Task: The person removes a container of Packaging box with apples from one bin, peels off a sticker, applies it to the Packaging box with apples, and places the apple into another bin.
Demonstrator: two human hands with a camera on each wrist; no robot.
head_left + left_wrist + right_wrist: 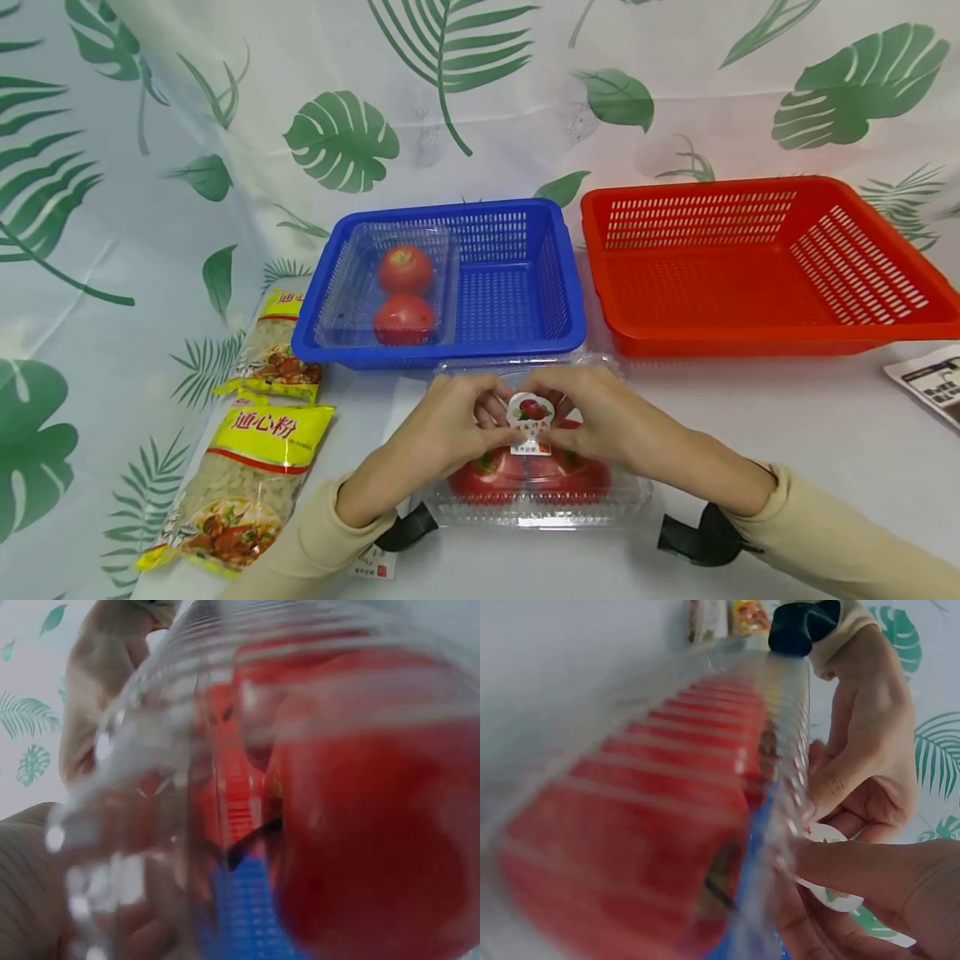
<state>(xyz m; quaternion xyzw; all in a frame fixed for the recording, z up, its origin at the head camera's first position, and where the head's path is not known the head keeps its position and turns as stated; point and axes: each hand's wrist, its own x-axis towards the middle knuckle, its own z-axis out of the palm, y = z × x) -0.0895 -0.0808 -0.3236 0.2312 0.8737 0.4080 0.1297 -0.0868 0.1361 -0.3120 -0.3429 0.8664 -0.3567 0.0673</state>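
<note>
In the head view, my left hand [461,421] and my right hand [588,408] meet over a clear plastic clamshell box [540,517]. Between them is a white fruit sticker [531,412] with a red fruit picture and a square lower part. Each hand pinches one side of it with thumb and fingers, just above the lid. Red apples [491,479] lie inside the box, partly covered by the hands. The right wrist view shows the sticker [832,892] between both hands at the lid, seen past a blurred apple [630,832].
Behind the box stands a blue basket [442,357] holding another clear box [341,292] with two apples [405,296]. A red basket [750,337] is at right. Two pasta bags [258,450] lie at left. A sticker sheet [375,567] is partly under my left forearm; printed paper [933,383] lies far right.
</note>
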